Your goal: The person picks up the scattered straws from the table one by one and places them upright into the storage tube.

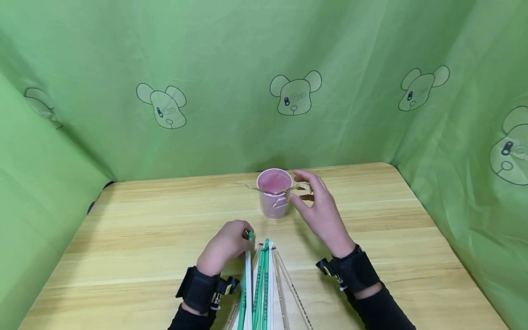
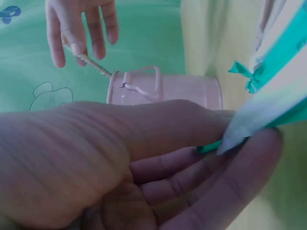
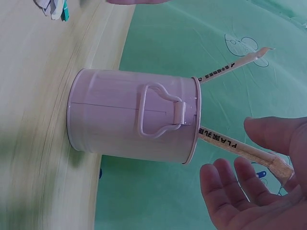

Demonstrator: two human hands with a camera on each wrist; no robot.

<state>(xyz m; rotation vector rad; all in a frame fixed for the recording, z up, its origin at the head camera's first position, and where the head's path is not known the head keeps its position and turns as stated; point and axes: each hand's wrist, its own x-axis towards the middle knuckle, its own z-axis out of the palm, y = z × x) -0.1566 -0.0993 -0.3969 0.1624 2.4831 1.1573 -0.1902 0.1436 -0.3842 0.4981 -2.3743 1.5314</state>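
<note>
A pink metal bucket [image 1: 275,206] with a small side handle stands near the table's back edge. Two brown printed wrapped straws [image 3: 235,149] stick out of its mouth to either side. My right hand [image 1: 323,215] is at the bucket's right, its thumb and fingers spread apart around the end of one straw; no pinch shows. In front of the bucket, my left hand [image 1: 224,245] pinches the tips of a green wrapped straw [image 1: 242,298] and a white wrapped straw [image 1: 248,293] between thumb and fingers.
More wrapped straws, green [image 1: 265,275], white and brown [image 1: 290,284], fan toward the table's front edge beside my left hand. Green cloth [image 1: 231,68] printed with bear heads hangs behind the wooden table [image 1: 156,220] and along its sides.
</note>
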